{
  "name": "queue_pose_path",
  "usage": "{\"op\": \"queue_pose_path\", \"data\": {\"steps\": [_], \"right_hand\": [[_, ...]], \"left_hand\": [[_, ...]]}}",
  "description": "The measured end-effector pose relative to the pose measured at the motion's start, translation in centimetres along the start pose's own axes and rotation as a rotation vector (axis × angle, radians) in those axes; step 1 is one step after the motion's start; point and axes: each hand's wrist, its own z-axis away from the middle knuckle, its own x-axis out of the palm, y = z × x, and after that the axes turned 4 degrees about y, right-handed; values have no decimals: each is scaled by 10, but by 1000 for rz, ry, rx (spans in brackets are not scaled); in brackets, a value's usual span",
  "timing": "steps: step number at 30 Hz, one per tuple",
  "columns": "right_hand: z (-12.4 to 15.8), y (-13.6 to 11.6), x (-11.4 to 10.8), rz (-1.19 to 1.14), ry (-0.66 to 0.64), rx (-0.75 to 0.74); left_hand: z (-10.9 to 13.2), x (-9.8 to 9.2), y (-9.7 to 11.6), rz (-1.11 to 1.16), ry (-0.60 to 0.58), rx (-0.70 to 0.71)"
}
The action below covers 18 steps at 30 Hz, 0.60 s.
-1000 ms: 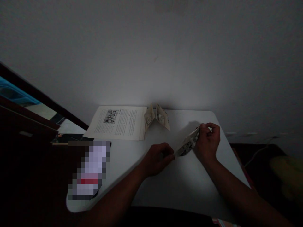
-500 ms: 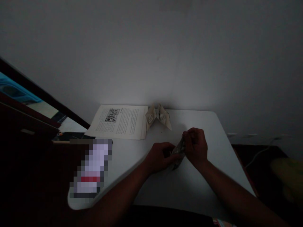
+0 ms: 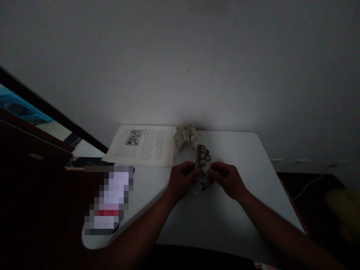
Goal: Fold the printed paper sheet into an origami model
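Note:
Between my hands, above the white table (image 3: 242, 146), is a folded piece of printed paper (image 3: 203, 159) with dark picture print on the side facing me. My left hand (image 3: 184, 178) pinches its left edge, thumb in front. On the opposite edge my right hand (image 3: 226, 178) is closed the same way. The fingers behind the paper are hidden. Just beyond it stands a folded paper shape (image 3: 180, 139) with pointed flaps, partly covered by the held paper. Left of that lies a stack of printed pages (image 3: 152, 144) with text and a picture.
A pixelated, phone-like object (image 3: 111, 202) lies at the table's left edge. Behind the table rises a pale wall (image 3: 185, 67). A dark bar (image 3: 53, 108) slants down at the left, and a cable (image 3: 311, 182) runs at the right.
The folded paper has turned from edge-on and slanted to upright, its printed side towards me. My right hand has come down to its right edge; my left hand has shifted slightly left and up.

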Motion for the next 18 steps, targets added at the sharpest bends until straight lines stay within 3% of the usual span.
{"op": "queue_pose_path", "data": {"steps": [13,18], "right_hand": [[3,-1,-5,98,30,-33],[2,-6,-5,80,-23,-13]], "left_hand": [[1,1,2,60,-64,-90],[3,0,-1,-64,-115,-44]]}}
